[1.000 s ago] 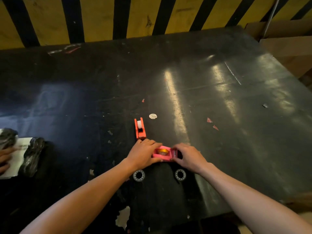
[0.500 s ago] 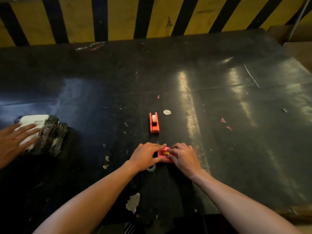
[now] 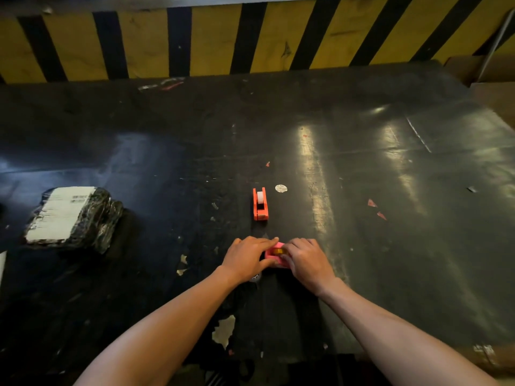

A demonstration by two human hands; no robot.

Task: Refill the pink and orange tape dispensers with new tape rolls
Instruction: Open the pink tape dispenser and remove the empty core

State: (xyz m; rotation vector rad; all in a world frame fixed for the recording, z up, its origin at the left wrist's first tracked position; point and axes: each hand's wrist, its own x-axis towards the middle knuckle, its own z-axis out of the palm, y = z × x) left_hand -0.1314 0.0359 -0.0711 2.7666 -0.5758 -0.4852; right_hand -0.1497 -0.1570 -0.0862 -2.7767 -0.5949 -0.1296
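Both hands pinched the pink dispenser (image 3: 274,256) near the bench's (image 3: 390,246) front edge, the left hand (image 3: 248,257) steadying one end, the right hand (image 3: 306,263) pressing an amber tape roll (image 3: 277,251) into it. Light, stiff plastic, it would likely skid unless gripped by its side walls. Just beyond stood the orange dispenser (image 3: 260,204), holding a white roll.

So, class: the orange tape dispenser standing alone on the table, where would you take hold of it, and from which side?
Pinch the orange tape dispenser across its two long flat side walls, coming from above. It is narrow, stands upright and has bare table either side.
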